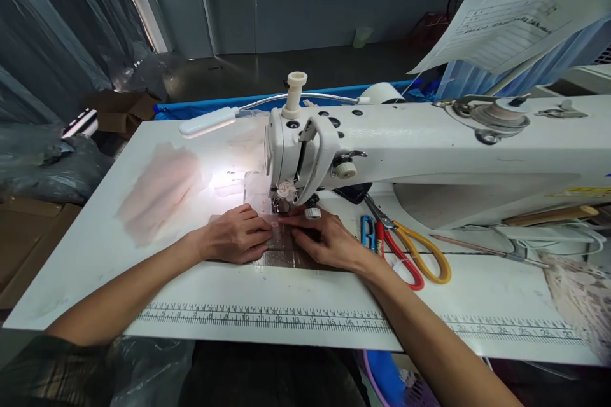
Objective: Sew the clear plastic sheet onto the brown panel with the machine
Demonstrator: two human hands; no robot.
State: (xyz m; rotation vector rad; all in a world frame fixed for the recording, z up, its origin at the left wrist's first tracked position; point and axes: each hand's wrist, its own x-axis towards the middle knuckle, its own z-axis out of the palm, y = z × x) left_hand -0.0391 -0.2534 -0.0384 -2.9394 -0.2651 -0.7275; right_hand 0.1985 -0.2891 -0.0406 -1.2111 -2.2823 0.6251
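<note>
A white sewing machine (pixel 429 152) stands on a white table (pixel 95 248). Both my hands rest at its presser foot (pixel 281 203). My left hand (pixel 236 235) lies with curled fingers on a small pale piece of fabric (pixel 260 200) under the needle. My right hand (pixel 324 238) pinches the same piece from the right, fingertips almost touching the left ones. Beneath them is the metal needle plate (pixel 281 254).
Scissors with one red and one yellow handle (pixel 410 248) and small blue snips (pixel 367 232) lie right of my right hand. A pale pink fabric stack (pixel 160 194) lies at left. Lace fabric (pixel 582 296) sits far right. A ruler strip (pixel 310 318) runs along the front edge.
</note>
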